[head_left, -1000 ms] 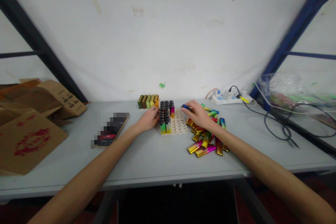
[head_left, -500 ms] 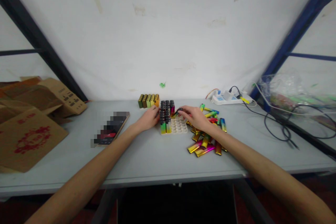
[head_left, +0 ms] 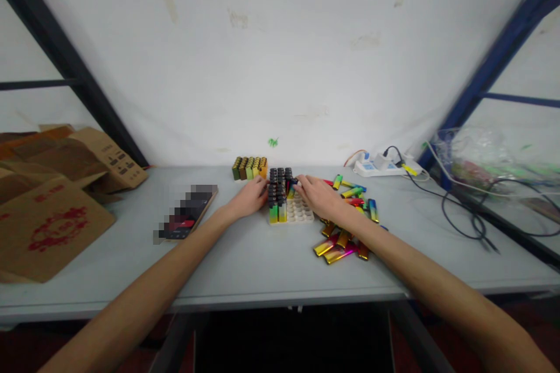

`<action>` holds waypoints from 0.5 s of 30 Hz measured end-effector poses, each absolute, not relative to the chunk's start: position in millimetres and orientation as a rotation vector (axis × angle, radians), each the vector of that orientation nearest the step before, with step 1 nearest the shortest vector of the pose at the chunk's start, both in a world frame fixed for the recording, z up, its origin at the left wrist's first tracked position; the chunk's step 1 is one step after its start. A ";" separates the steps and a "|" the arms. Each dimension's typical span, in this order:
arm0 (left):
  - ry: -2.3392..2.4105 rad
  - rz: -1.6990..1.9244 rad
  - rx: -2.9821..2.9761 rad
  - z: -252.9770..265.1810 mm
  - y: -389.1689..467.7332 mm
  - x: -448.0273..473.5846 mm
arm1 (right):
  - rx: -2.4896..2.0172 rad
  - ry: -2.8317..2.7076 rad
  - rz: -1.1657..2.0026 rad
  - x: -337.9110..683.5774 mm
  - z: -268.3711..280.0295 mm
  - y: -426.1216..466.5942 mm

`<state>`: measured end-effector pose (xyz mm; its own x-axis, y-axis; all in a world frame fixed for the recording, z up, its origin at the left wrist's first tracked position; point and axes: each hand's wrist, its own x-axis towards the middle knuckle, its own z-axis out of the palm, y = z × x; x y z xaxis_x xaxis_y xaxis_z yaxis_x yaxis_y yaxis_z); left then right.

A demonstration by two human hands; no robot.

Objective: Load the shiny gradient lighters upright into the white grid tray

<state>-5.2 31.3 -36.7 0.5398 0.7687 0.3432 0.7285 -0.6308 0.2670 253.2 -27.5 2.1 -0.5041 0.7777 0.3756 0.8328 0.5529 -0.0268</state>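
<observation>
Now pinching a black-topped lighter (head_left: 291, 190) with right hand (head_left: 318, 195) above a white holed tray (head_left: 300, 216); curling left hand (head_left: 249, 197) beside upright lighters (head_left: 277, 198), can't tell if gripping.

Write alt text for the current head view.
A person's right hand holds a lighter over a partly filled white tray, the left hand beside it. Loose shiny lighters lie heaped right, folded cardboard far left.

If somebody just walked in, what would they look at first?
Probably the shiny, colourful pile of lighters on the table, right of the white tray. Next, the black-topped lighters standing in the tray's left part, between the left hand and right hand. The red-printed cardboard, far left, stands out too.
</observation>
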 end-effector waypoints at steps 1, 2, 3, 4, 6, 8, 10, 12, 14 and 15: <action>1.307 0.665 2.677 -36.8 31.3 -5.1 | -1.282 -2.469 -0.252 254.4 -0.4 -26.9; 1.309 0.662 2.680 -36.7 31.2 -5.1 | -1.238 -2.492 -0.274 255.4 -2.6 -26.3; 1.309 0.658 2.681 -36.7 31.2 -5.0 | -1.197 -2.512 -0.287 256.4 -4.2 -25.6; 1.307 0.658 2.682 -36.6 31.2 -5.0 | -1.170 -2.523 -0.289 257.4 -5.0 -25.0; 1.293 0.666 2.677 -36.4 31.2 -5.0 | -1.160 -2.520 -0.260 260.1 -4.1 -23.9; 1.274 0.680 2.676 -36.1 31.3 -5.1 | -1.186 -2.517 -0.208 265.6 -0.2 -22.5; 1.267 0.686 2.681 -35.9 31.4 -5.3 | -1.217 -2.532 -0.135 275.4 5.0 -20.6; 1.276 0.683 2.686 -35.7 31.6 -5.6 | -1.214 -2.568 -0.049 288.8 10.5 -18.5; 1.284 0.670 2.686 -35.7 31.7 -5.9 | -1.172 -2.606 0.039 304.0 16.2 -17.0; 1.284 0.666 2.684 -35.8 31.7 -6.1 | -1.146 -2.615 0.089 311.4 19.3 -16.8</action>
